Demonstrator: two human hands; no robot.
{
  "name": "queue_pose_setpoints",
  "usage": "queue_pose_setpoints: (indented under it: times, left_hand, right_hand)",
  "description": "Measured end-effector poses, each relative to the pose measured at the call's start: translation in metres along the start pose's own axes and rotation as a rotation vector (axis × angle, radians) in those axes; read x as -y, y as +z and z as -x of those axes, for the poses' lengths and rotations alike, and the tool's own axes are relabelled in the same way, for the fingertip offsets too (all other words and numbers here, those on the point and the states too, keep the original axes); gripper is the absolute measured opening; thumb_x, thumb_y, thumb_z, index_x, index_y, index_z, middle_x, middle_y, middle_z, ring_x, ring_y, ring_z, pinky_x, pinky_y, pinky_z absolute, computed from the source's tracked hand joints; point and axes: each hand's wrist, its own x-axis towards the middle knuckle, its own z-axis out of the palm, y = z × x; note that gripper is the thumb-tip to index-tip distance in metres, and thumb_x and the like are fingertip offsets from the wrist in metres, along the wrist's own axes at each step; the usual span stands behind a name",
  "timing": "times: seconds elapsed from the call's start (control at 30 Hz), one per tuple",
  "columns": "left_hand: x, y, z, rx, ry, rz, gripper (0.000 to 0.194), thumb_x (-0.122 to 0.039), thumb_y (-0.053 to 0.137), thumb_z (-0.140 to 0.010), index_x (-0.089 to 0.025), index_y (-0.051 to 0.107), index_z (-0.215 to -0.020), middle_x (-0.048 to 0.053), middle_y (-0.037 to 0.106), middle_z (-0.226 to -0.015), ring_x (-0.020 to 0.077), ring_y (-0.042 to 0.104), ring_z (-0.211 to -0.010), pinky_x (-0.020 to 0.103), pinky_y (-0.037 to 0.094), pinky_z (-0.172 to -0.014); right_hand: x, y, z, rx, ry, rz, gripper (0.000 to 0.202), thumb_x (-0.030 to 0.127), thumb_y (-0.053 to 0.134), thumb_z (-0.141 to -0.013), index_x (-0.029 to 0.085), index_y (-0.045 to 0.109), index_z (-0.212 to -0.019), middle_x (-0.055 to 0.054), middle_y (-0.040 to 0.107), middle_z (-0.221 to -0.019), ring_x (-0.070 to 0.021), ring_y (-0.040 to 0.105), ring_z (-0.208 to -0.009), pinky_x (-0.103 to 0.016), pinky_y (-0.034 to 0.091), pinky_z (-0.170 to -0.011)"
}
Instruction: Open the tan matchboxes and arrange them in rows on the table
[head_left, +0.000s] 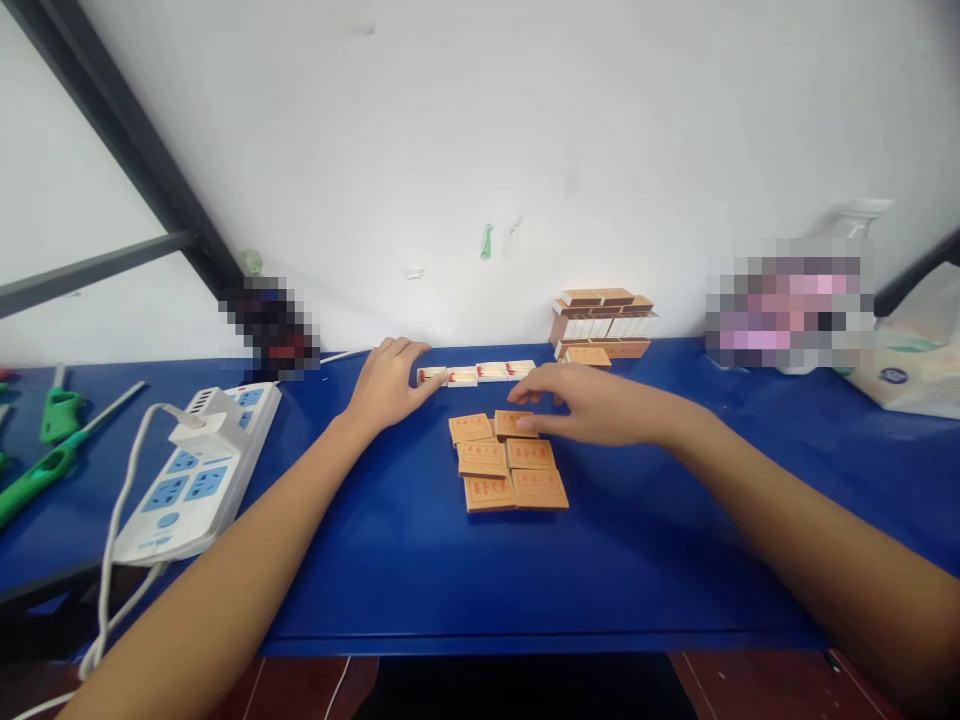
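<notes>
Several orange matchboxes (483, 459) lie bunched together on the blue table, some overlapping. Behind them a row of white trays filled with matches (491, 373) runs left to right. My left hand (388, 382) rests at the left end of that row, fingers apart, with the thumb beside the leftmost tray. Over the back right of the matchbox group is my right hand (592, 403), its fingers bent but apart and nothing held between them. Its thumb is at the back right matchbox, and whether it touches the box is unclear.
More matchboxes (604, 325) are stacked against the wall at the back right. A white power strip (199, 480) with cables and green lighters (56, 460) lie on the left. A white plastic package (900, 375) sits at the far right. The table's front edge (540, 643) crosses below.
</notes>
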Motion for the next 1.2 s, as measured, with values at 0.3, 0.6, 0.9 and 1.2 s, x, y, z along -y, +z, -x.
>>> queue_pose_setpoints:
  times: [0.3,0.6,0.9,1.2]
  left_hand:
    - [-0.064,-0.010,0.005,0.002,0.078,0.410,0.016,-0.036,0.065,-0.096,-0.024,0.075,-0.099,0.002,0.077,-0.093,0.0183,0.066,-0.086,0.033,0.052,-0.075]
    - [-0.064,-0.007,0.004,0.048,0.033,0.445,0.020,-0.039,0.068,-0.093,-0.024,0.076,-0.105,0.003,0.077,-0.095,0.0194,0.068,-0.088,0.034,0.053,-0.074]
    - [-0.068,-0.009,0.005,0.065,0.085,0.479,0.034,-0.039,0.079,-0.086,-0.025,0.074,-0.117,0.004,0.077,-0.104,0.0202,0.067,-0.095,0.037,0.056,-0.086]
    - [-0.067,-0.010,0.004,-0.222,-0.087,0.404,0.032,-0.036,0.084,-0.079,-0.022,0.075,-0.107,0.005,0.077,-0.100,0.0196,0.070,-0.085,0.037,0.058,-0.081]
  right_hand:
    - [0.001,0.010,0.009,0.051,0.003,-0.007,0.033,0.044,0.056,-0.099,0.022,0.073,-0.116,-0.009,0.076,-0.107,-0.0238,0.069,-0.087,-0.035,0.051,-0.072]
    - [-0.006,0.017,0.006,-0.114,-0.036,0.118,0.030,0.032,0.063,-0.092,0.020,0.072,-0.118,-0.009,0.076,-0.102,-0.0249,0.068,-0.088,-0.036,0.051,-0.075]
    - [-0.008,0.028,-0.001,-0.325,-0.181,-0.055,0.041,0.030,0.061,-0.096,0.023,0.062,-0.136,-0.011,0.070,-0.121,-0.0260,0.066,-0.107,-0.046,0.055,-0.094]
    - [0.020,0.036,-0.006,-0.730,0.367,-0.993,0.038,0.055,0.060,-0.095,0.027,0.057,-0.122,-0.003,0.063,-0.094,-0.0159,0.063,-0.072,-0.025,0.048,-0.049]
